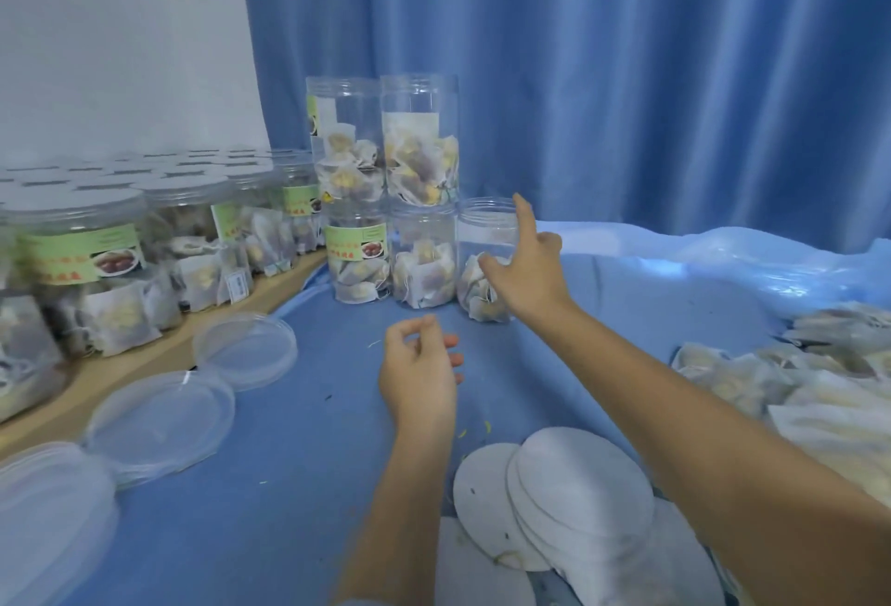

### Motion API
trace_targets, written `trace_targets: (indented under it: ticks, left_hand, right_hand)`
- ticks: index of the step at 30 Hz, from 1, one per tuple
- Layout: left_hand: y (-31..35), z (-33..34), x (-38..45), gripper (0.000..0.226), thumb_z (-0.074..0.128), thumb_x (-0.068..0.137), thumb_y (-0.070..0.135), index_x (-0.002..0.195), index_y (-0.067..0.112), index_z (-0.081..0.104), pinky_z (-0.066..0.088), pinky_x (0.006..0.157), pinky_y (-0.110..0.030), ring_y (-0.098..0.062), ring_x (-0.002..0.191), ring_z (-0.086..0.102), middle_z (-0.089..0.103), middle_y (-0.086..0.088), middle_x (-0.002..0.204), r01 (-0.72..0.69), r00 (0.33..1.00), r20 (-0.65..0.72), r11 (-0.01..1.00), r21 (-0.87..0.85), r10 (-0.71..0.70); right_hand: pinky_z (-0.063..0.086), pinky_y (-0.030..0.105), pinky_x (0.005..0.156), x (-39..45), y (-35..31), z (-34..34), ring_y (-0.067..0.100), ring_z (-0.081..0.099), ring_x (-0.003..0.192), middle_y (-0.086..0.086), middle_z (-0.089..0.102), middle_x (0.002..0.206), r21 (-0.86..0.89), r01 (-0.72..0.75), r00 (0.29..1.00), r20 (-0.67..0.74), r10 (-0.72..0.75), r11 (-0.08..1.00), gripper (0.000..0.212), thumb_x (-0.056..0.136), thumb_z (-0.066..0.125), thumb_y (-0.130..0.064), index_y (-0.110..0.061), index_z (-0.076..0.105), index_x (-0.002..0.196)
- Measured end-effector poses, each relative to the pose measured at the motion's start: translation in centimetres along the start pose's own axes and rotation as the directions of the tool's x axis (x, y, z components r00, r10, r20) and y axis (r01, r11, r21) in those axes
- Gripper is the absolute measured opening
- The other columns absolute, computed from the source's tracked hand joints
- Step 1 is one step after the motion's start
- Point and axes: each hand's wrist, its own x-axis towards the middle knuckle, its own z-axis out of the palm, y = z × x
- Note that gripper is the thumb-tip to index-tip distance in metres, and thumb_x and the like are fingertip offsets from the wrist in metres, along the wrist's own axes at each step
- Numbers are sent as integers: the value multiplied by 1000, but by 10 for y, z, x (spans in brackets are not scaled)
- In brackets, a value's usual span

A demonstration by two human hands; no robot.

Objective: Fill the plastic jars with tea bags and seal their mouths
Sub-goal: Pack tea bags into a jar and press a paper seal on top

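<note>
The right hand reaches to the open clear plastic jar at the right end of the far row on the blue cloth, its fingers spread and released against the jar's side. The jar holds a few white tea bags at its bottom. The left hand hovers nearer, fingers loosely curled, holding nothing. Round white seal discs lie near; clear round plastic lids lie left; a loose pile of tea bags lies right
</note>
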Motion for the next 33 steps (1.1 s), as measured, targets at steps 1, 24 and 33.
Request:
trace_targets:
  ticks: [1,24,33]
  left_hand:
    - [-1,-2,0,17,49,96,22,79,24,48,44,51,-25,-13,56,56,63,2,71,5,1000,-5,1000,10,-5]
    - [22,9,-34,121,87,57,31,149,28,8,41,84,-34,-32,120,48,44,-12,139,-346,925,318,805,481,207]
    - [15,-11,-60,119,89,55,19,148,36,17,38,83,-26,-21,121,48,48,1,137,-512,855,330,752,415,401]
  right_hand:
    - [36,23,78,8,-3,4,16,52,70,22,32,132,-14,-25,1000,-2,25,1000,80,90,58,-25,-36,5,149]
    - [34,9,59,-97,-8,-63,9,54,75,-13,52,79,167,109,994,-42,-103,980,27,84,68,-28,-30,43,94]
    - [41,2,61,-128,2,-98,-9,62,69,-23,55,99,317,109,987,75,-139,942,58,77,74,-23,-38,34,117]
